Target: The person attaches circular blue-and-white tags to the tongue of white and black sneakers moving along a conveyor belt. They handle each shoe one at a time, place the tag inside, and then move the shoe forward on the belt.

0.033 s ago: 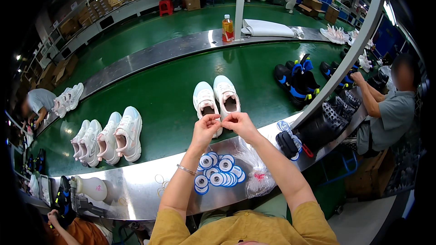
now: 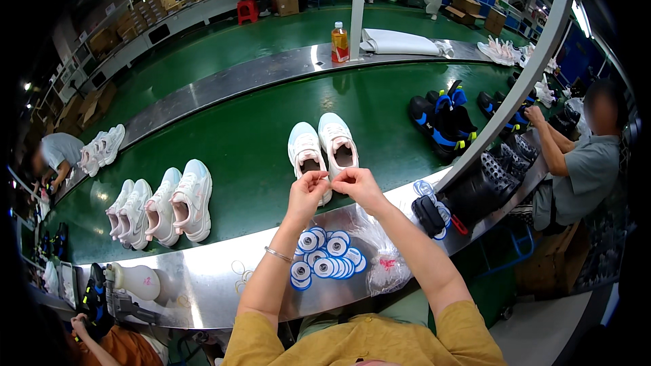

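Note:
A pair of white sneakers (image 2: 338, 137) with pale blue toes and pink lining stands on the green surface, heels toward me. Just at their heels, my left hand (image 2: 308, 192) and my right hand (image 2: 357, 187) meet, each with thumb and forefinger pinched. Whatever is between the fingertips is too small to make out. Below my wrists, a spread of round white tags with blue rims (image 2: 324, 257) lies on the metal ledge (image 2: 217, 285). Beside my right forearm is a bundle of clear plastic strands (image 2: 385, 257) with a red mark.
More white sneakers (image 2: 193, 196) stand to the left, near a white spray-gun cup (image 2: 139, 280). Black and blue shoes (image 2: 441, 122) sit right, behind a slanted metal post (image 2: 519, 88). A black case (image 2: 428, 215) rests by my right arm. Co-workers sit at both sides.

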Motion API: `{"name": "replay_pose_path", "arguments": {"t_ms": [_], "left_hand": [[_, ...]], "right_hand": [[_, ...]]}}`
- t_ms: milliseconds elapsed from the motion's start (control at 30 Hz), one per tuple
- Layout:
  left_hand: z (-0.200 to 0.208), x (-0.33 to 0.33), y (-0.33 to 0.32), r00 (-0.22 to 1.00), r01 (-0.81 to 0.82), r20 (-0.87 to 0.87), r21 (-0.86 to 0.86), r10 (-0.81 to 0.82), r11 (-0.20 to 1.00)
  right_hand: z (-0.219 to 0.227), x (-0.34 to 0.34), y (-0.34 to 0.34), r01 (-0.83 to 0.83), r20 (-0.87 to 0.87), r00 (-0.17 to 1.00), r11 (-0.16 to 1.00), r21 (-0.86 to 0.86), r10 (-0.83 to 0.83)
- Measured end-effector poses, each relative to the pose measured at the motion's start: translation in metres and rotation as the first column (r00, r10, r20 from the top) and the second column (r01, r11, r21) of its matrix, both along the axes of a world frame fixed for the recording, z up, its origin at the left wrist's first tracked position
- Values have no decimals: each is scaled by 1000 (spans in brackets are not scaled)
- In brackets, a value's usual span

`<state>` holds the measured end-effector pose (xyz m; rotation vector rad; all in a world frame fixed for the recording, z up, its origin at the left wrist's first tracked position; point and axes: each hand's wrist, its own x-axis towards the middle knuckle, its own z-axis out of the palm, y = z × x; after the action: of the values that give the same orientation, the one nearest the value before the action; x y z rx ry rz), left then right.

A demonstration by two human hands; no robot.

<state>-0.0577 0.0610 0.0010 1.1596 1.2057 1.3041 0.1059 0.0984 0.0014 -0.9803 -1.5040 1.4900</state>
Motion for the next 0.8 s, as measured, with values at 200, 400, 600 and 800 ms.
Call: {"name": "replay_pose_path", "arguments": {"t_ms": [200, 400, 600, 800], "left_hand": [[0, -8, -12, 959, -129, -220, 223, 179, 966], [17, 13, -42, 894, -77, -406, 277, 189, 958], [30, 22, -62, 847, 31, -508, 343, 158, 939], [39, 25, -80, 905, 73, -416, 351, 85, 934]], "right_hand": [[1, 8, -18, 122, 203, 958, 931, 345, -201], [34, 4, -51, 140, 48, 987, 959, 248, -156], [47, -10, -76, 127, 18, 990, 950, 287, -138], [57, -2, -83, 186, -226, 958, 982, 33, -174]]}}
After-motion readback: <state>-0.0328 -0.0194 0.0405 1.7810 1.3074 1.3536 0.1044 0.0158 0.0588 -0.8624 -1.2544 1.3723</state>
